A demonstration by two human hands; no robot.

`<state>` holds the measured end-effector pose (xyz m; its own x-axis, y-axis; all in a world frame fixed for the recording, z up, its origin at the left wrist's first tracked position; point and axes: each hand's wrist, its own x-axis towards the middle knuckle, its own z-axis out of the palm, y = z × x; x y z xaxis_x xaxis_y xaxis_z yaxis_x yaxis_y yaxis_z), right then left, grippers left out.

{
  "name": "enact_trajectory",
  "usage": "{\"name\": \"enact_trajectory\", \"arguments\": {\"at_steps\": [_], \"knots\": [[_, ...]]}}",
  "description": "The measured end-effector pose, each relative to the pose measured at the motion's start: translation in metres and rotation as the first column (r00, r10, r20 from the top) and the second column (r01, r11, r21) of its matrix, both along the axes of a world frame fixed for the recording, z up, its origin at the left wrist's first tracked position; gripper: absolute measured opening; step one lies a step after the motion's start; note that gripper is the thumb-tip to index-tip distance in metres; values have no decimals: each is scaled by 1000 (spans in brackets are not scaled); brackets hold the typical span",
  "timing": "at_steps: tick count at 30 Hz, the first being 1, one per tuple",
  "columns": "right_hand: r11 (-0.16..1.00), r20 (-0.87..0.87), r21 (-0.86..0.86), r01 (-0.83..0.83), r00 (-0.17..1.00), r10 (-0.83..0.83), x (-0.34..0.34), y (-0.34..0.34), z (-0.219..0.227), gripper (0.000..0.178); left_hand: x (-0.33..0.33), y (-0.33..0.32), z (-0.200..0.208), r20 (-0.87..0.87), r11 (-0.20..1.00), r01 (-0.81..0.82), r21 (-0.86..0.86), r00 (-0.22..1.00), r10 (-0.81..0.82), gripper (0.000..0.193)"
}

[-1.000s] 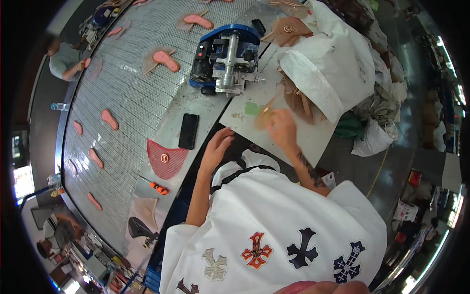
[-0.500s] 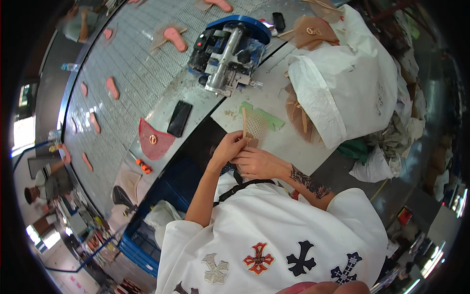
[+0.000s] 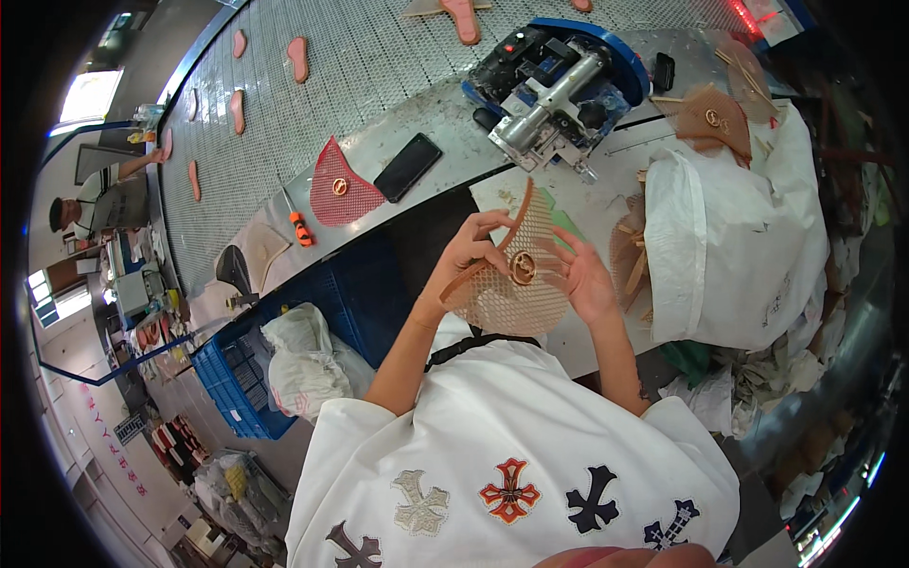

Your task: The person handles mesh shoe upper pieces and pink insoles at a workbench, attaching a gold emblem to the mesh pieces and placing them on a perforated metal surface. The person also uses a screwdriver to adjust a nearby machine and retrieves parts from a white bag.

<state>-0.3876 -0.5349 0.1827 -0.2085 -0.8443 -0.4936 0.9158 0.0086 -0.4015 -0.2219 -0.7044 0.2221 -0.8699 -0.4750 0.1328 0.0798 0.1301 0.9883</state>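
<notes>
A beige mesh shoe upper (image 3: 507, 305) with a tan edge strip and a round gold ornament (image 3: 522, 269) is held up in front of my body. My left hand (image 3: 471, 248) pinches it by the inner curve of the tan strip, thumb and fingers near the ornament. On the other side of the mesh, my right hand (image 3: 589, 279) is open with its fingers spread, close to the edge; whether a fingertip touches it is hard to tell. Behind the piece lies a green sheet (image 3: 561, 225) on the white work surface.
A machine with a blue top (image 3: 559, 90) stands beyond my hands. A large white sack (image 3: 748, 237) is at right, by tan mesh uppers (image 3: 708, 121). Left lie a black phone (image 3: 408, 168), a red mesh upper (image 3: 343, 189) and an orange-handled screwdriver (image 3: 301, 229). Pink insoles (image 3: 298, 60) rest on the conveyor.
My hands were close together over the mesh piece; now they are apart. The shoe upper is raised and spread to view, and the right hand has moved right and opened. The view has turned.
</notes>
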Motion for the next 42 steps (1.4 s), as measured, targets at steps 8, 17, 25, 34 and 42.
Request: {"name": "enact_trajectory", "arguments": {"at_steps": [8, 17, 25, 34, 42], "knots": [[1000, -273, 17, 14, 962, -9, -3, -19, -14, 38, 12, -6, -8, 45, 655, -107, 748, 993, 111, 55], [981, -704, 114, 156, 709, -31, -5, -35, -9, 34, -29, -26, -24, 518, 904, -45, 425, 831, -202, 32], [961, -789, 118, 251, 611, -63, -11, -47, -3, 33, -56, -34, -56, 394, 826, -109, 552, 908, -144, 31], [984, -663, 168, 55, 746, 71, -8, -72, -16, 26, -30, -54, -75, 393, 898, -233, 372, 916, 75, 27], [893, -600, 401, -204, 678, 425, 29, 9, -75, 33, 121, -57, -72, 332, 540, -740, 402, 667, 667, 30]]}}
